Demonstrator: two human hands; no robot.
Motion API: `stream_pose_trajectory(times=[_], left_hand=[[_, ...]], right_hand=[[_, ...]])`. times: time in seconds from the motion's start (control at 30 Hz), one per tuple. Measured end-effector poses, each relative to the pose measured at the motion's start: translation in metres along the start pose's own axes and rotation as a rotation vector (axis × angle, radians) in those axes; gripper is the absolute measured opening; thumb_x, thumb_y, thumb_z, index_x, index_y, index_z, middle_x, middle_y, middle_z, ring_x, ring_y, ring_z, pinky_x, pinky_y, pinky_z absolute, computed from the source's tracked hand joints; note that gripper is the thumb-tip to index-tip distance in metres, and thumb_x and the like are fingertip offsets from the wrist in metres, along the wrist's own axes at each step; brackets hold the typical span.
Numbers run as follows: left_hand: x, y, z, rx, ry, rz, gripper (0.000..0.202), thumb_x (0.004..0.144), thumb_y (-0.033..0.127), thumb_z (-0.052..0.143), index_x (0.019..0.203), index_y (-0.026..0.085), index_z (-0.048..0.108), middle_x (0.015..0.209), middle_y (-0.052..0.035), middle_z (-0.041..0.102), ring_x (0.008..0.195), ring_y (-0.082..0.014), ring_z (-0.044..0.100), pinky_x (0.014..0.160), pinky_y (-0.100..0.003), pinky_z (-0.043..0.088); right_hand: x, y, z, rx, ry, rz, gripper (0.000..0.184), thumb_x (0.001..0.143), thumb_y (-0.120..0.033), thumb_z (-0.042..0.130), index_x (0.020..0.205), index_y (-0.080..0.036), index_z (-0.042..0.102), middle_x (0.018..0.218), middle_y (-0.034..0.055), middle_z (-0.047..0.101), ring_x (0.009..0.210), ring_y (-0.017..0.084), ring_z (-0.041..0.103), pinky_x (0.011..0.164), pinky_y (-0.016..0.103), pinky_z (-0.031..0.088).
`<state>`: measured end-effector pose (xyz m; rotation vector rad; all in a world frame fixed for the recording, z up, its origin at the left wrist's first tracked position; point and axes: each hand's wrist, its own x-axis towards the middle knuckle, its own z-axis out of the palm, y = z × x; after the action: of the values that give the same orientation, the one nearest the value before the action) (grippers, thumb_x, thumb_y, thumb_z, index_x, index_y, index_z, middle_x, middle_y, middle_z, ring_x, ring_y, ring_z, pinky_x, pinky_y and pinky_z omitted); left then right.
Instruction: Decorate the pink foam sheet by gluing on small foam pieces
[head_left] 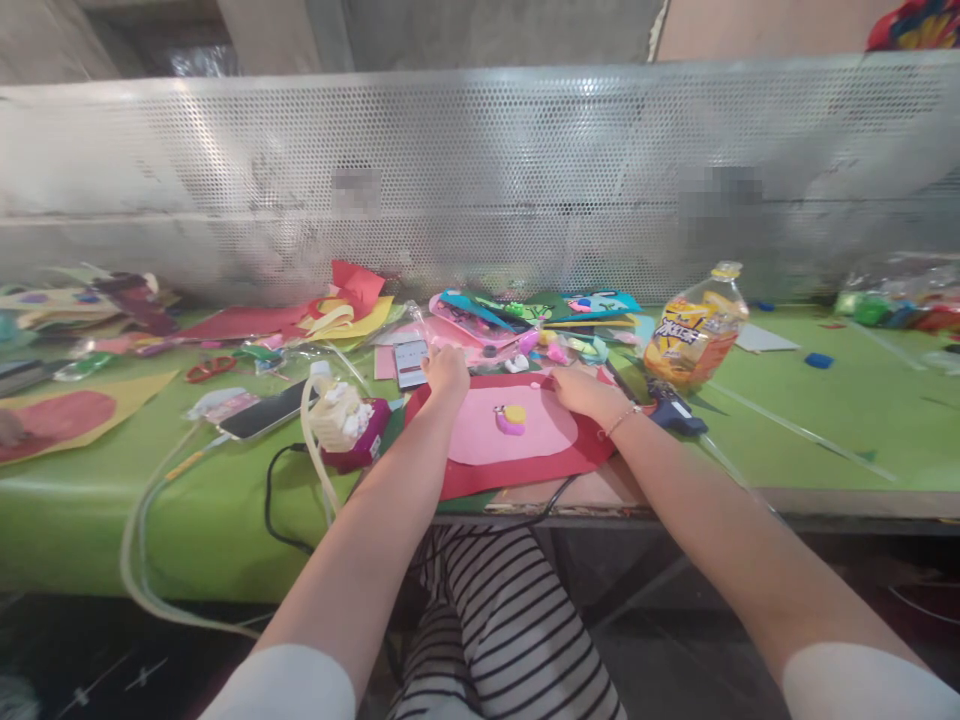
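Observation:
A pink rounded sheet of paper [480, 445] lies on a larger red sheet [469, 482] in front of me. On the pink sheet sits a small clay snail [511, 419] with a yellow shell and purple body. My left hand [448, 370] is at the red sheet's far left corner, beside the right edge of a phone [410, 364] with a lit screen; its fingers look loosely apart. My right hand [586, 392] rests at the sheets' right side with its fingers curled together. A tiny pink piece [535, 385] lies just left of these fingertips; what they hold is hidden.
An orange drink bottle [697, 330] and a dark blue glue gun [675, 408] stand right. Left are a power strip [367, 440] with cables, another phone [270, 410] and scissors [211, 369]. Coloured paper and clay lie behind. Another person's hand [10, 428] shows far left.

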<state>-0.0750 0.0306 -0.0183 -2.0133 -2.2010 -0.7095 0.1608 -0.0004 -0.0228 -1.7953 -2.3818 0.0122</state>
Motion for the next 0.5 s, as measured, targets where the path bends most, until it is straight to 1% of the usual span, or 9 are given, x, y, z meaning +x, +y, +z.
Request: stream_pose_trajectory(times=[0.07, 0.13, 0.2, 0.23, 0.3, 0.37, 0.5], left_hand=[[0.004, 0.0, 0.0, -0.094, 0.074, 0.044, 0.038, 0.086, 0.014, 0.033, 0.103, 0.02, 0.067, 0.108, -0.0122, 0.062, 0.115, -0.0301, 0.043, 0.092, -0.045, 0.034], [0.008, 0.002, 0.001, -0.224, 0.115, 0.169, 0.037, 0.087, 0.016, 0.033, 0.106, 0.02, 0.065, 0.105, -0.0111, 0.062, 0.108, -0.0264, 0.048, 0.093, -0.041, 0.035], [0.01, 0.009, 0.001, -0.376, 0.106, 0.297, 0.033, 0.088, 0.016, 0.033, 0.1, 0.018, 0.064, 0.097, -0.0101, 0.062, 0.099, -0.0224, 0.052, 0.091, -0.035, 0.037], [0.009, 0.013, 0.001, -0.455, 0.094, 0.333, 0.031, 0.088, 0.017, 0.033, 0.095, 0.017, 0.063, 0.093, -0.0095, 0.061, 0.095, -0.021, 0.053, 0.089, -0.034, 0.039], [0.006, 0.021, 0.0, -0.61, 0.056, 0.355, 0.027, 0.09, 0.021, 0.034, 0.086, 0.016, 0.06, 0.085, -0.0074, 0.06, 0.087, -0.0187, 0.054, 0.084, -0.032, 0.04], [0.0, 0.029, -0.001, -0.768, -0.003, 0.343, 0.025, 0.091, 0.024, 0.035, 0.082, 0.016, 0.056, 0.078, -0.0045, 0.057, 0.08, -0.0158, 0.053, 0.079, -0.029, 0.042], [-0.011, 0.037, -0.002, -1.042, -0.181, 0.291, 0.02, 0.089, 0.03, 0.043, 0.079, 0.016, 0.052, 0.069, 0.0003, 0.052, 0.067, -0.0102, 0.049, 0.065, -0.023, 0.041]], right_hand=[[0.001, 0.0, 0.001, 0.036, 0.052, -0.005, 0.028, 0.087, -0.022, 0.044, 0.107, -0.014, 0.061, 0.1, 0.015, 0.065, 0.097, 0.025, 0.058, 0.084, 0.035, 0.041], [0.004, -0.002, 0.0, 0.096, 0.137, -0.029, 0.03, 0.088, -0.022, 0.043, 0.113, -0.013, 0.058, 0.106, 0.0155, 0.062, 0.101, 0.024, 0.056, 0.087, 0.034, 0.041], [0.007, -0.005, -0.002, 0.175, 0.249, -0.078, 0.032, 0.09, -0.021, 0.039, 0.116, -0.013, 0.055, 0.113, 0.0156, 0.058, 0.105, 0.023, 0.054, 0.09, 0.034, 0.04], [0.008, -0.007, -0.003, 0.217, 0.307, -0.113, 0.033, 0.09, -0.021, 0.037, 0.118, -0.013, 0.053, 0.116, 0.0152, 0.057, 0.107, 0.023, 0.053, 0.091, 0.034, 0.04], [0.009, -0.01, -0.005, 0.289, 0.408, -0.196, 0.034, 0.091, -0.021, 0.035, 0.121, -0.016, 0.05, 0.118, 0.0137, 0.054, 0.109, 0.022, 0.051, 0.093, 0.035, 0.04], [0.008, -0.012, -0.006, 0.333, 0.475, -0.271, 0.036, 0.091, -0.021, 0.035, 0.125, -0.018, 0.047, 0.119, 0.0127, 0.052, 0.111, 0.022, 0.049, 0.096, 0.037, 0.039], [0.007, -0.013, -0.002, 0.354, 0.525, -0.354, 0.042, 0.091, -0.022, 0.035, 0.132, -0.019, 0.043, 0.122, 0.013, 0.047, 0.115, 0.021, 0.046, 0.1, 0.038, 0.037]])
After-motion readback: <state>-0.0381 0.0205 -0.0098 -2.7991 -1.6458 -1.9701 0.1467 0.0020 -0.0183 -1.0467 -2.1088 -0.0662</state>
